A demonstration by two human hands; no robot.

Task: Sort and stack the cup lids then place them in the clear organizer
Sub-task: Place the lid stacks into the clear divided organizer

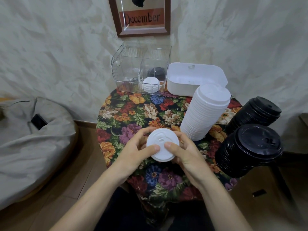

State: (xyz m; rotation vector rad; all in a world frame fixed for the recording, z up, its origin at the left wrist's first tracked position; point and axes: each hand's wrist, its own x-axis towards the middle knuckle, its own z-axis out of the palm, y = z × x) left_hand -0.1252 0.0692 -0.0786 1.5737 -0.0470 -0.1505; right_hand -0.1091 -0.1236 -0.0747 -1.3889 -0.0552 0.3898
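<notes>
1. Here, the left hand [133, 150] and the right hand [188, 155] are both gripping a white cup lid [162, 145], with fingers curling round its rim from either side and both thumbs pressing on its top face.
2. The lid is sitting between the two palms, sip side up, over the floral tablecloth [133, 110]. I cannot tell whether more lids are nested under it.
3. Just beyond the right hand's fingertips, a tall stack of white lids [205, 112] is leaning away to the right.
4. Further right of the grip, two stacks of black lids are standing, a nearer black stack [250, 147] and a farther black stack [255, 112] behind it.
5. Well ahead of the grip, the clear organizer [126, 69] is resting at the table's far edge. It is holding a short white lid stack [150, 84] in its front right compartment and dark lids [157, 72] in the compartment behind.
6. A white tray [196, 77] is lying just beside the organizer, on its right.
</notes>
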